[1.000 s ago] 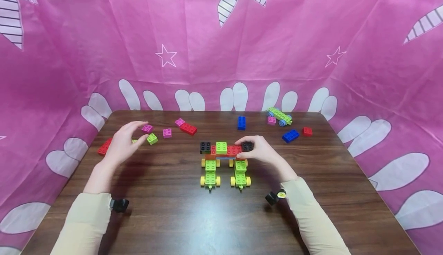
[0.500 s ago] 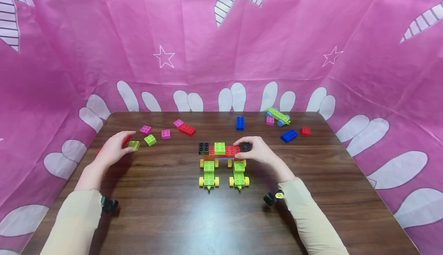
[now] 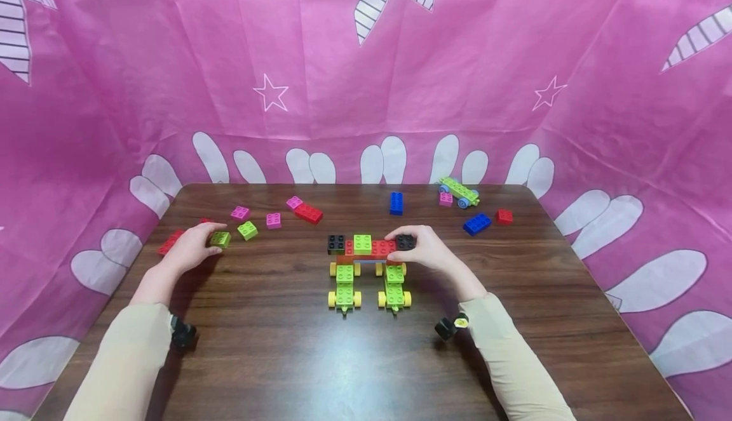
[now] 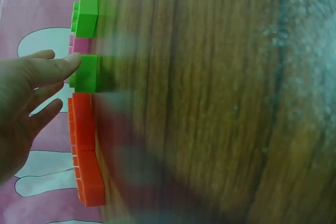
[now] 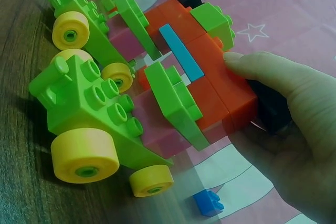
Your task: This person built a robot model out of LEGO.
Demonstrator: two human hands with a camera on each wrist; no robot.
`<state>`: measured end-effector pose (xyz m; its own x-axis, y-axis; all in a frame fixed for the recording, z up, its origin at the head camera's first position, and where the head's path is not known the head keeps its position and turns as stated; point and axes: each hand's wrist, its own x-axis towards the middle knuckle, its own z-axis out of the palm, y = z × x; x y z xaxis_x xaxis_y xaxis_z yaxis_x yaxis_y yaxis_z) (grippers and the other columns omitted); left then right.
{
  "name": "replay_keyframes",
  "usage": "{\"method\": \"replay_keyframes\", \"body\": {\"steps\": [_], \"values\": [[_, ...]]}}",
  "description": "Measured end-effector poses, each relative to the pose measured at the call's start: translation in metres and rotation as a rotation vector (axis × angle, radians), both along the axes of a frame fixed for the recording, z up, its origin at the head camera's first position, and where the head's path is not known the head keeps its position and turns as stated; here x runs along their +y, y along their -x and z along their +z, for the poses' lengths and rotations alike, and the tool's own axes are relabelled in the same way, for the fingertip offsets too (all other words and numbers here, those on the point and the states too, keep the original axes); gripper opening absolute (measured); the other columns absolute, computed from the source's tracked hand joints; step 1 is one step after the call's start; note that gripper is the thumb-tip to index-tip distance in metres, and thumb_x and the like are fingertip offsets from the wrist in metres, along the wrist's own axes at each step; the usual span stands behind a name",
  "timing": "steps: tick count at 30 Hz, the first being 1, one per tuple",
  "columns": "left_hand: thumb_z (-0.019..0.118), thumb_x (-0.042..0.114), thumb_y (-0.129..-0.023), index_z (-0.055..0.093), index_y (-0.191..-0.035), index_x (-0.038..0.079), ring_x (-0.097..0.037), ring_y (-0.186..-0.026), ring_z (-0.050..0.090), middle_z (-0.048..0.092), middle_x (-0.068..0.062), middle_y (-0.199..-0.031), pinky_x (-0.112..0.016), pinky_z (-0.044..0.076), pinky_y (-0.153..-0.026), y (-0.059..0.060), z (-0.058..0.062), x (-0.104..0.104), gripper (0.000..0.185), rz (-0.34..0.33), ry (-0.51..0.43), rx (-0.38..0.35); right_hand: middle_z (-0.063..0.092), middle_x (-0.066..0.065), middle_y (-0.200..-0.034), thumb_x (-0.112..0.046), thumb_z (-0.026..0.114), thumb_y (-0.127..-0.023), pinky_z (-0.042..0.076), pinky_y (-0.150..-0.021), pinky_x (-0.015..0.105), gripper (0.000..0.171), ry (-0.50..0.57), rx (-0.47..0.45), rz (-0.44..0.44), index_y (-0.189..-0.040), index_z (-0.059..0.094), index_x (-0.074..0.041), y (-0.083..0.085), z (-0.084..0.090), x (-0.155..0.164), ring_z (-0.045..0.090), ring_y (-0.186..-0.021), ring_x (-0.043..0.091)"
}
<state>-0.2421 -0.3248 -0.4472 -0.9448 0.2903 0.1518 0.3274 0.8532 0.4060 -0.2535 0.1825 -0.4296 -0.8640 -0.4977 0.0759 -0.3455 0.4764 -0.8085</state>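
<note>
My right hand (image 3: 426, 247) grips the right end of a toy brick vehicle (image 3: 368, 249), thumb against its red bricks (image 5: 210, 72). The build stands on two green wheeled bases (image 5: 92, 100) with yellow wheels. Black bricks (image 3: 336, 244) sit at its upper ends, the right one partly covered by the hand. On top is a green brick (image 3: 363, 244). At the table's left, my left hand (image 3: 191, 246) reaches around a small green brick (image 3: 220, 239). In the left wrist view its thumb tip overlaps that brick (image 4: 88, 74), while the other fingers are spread loosely.
Red bricks (image 4: 86, 150) lie beside the left hand. Another green brick (image 3: 248, 230), pink bricks (image 3: 274, 220) and a red brick (image 3: 309, 213) lie toward the back left. Blue bricks (image 3: 477, 224), a red brick (image 3: 504, 216) and a blue-wheeled green base (image 3: 459, 191) are at the back right.
My left hand has come down and slightly toward the table's left, its fingers now around the small green brick. The right hand keeps its hold on the toy brick vehicle.
</note>
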Motion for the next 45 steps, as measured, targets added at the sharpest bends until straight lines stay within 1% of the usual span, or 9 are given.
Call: {"method": "replay_keyframes", "body": {"steps": [5,6,10,15,22,26,31,39,45], "values": [[0.073,0.0,-0.08,0.056,-0.122,-0.012,-0.052,-0.112,0.054,0.058,-0.036,-0.119,-0.059,0.043,-0.097,0.002,-0.002,0.001,0.046,0.008,0.022,-0.005,0.071,0.007,-0.112,-0.026,0.08,-0.081,0.051,-0.091,0.039,0.035,-0.003,-0.007,-0.005,-0.113,0.072,-0.013,-0.001,0.0,0.0,0.06,-0.099,0.022],[0.072,-0.003,-0.08,0.056,-0.122,-0.013,-0.054,-0.113,0.053,0.057,-0.037,-0.12,-0.063,0.041,-0.097,0.002,-0.001,0.002,0.046,0.009,0.018,-0.022,0.071,0.008,-0.112,-0.025,0.08,-0.081,0.051,-0.091,0.039,0.035,0.002,-0.01,-0.004,-0.113,0.072,-0.012,-0.001,0.0,-0.001,0.06,-0.099,0.022],[0.071,-0.003,-0.081,0.057,-0.121,-0.014,-0.053,-0.111,0.055,0.059,-0.037,-0.118,-0.062,0.043,-0.096,0.002,0.001,0.005,0.044,0.02,0.06,-0.033,0.07,0.009,-0.113,-0.024,0.08,-0.082,0.051,-0.091,0.039,0.035,0.017,-0.025,-0.004,-0.113,0.071,-0.011,-0.001,0.001,-0.001,0.06,-0.1,0.024],[0.071,-0.004,-0.08,0.058,-0.118,-0.015,-0.051,-0.108,0.057,0.061,-0.035,-0.116,-0.061,0.045,-0.094,0.005,-0.001,0.005,0.041,0.03,0.087,-0.037,0.07,0.009,-0.114,-0.025,0.08,-0.081,0.051,-0.092,0.041,0.036,0.017,-0.044,-0.013,-0.113,0.071,-0.012,-0.001,0.001,-0.001,0.06,-0.102,0.024],[0.073,0.002,-0.082,0.059,-0.118,-0.014,-0.051,-0.111,0.055,0.06,-0.035,-0.117,-0.061,0.043,-0.097,0.008,-0.006,0.006,0.042,0.044,0.076,-0.051,0.069,0.011,-0.116,-0.023,0.08,-0.082,0.05,-0.095,0.042,0.037,0.024,-0.06,-0.016,-0.115,0.071,-0.01,0.0,-0.001,0.0,0.059,-0.103,0.025],[0.075,0.005,-0.081,0.06,-0.115,-0.013,-0.05,-0.108,0.056,0.062,-0.034,-0.113,-0.061,0.044,-0.094,0.008,-0.007,0.006,0.042,0.046,0.07,-0.052,0.069,0.014,-0.116,-0.018,0.079,-0.083,0.051,-0.091,0.038,0.037,0.016,-0.072,-0.018,-0.117,0.07,-0.007,0.001,-0.001,-0.001,0.059,-0.101,0.025],[0.076,0.004,-0.079,0.062,-0.112,-0.011,-0.047,-0.101,0.059,0.064,-0.031,-0.106,-0.06,0.046,-0.089,0.008,-0.008,0.006,0.039,0.054,0.073,-0.047,0.069,0.017,-0.115,-0.013,0.078,-0.083,0.052,-0.087,0.035,0.036,-0.003,-0.071,-0.017,-0.117,0.069,-0.004,0.002,-0.001,-0.002,0.06,-0.097,0.025],[0.075,0.005,-0.081,0.06,-0.116,-0.012,-0.049,-0.105,0.057,0.062,-0.033,-0.112,-0.061,0.044,-0.092,0.006,-0.006,0.01,0.041,0.084,0.077,-0.077,0.07,0.013,-0.114,-0.018,0.079,-0.082,0.052,-0.087,0.036,0.036,0.031,-0.048,-0.005,-0.115,0.07,-0.008,0.001,-0.003,0.0,0.06,-0.097,0.023],[0.074,0.007,-0.083,0.061,-0.117,-0.011,-0.049,-0.103,0.059,0.063,-0.033,-0.112,-0.06,0.046,-0.09,0.005,-0.006,0.011,0.041,0.106,0.094,-0.105,0.071,0.009,-0.112,-0.024,0.08,-0.081,0.052,-0.088,0.037,0.035,0.037,-0.017,0.007,-0.113,0.071,-0.011,0.001,-0.005,0.001,0.061,-0.098,0.022]]}}
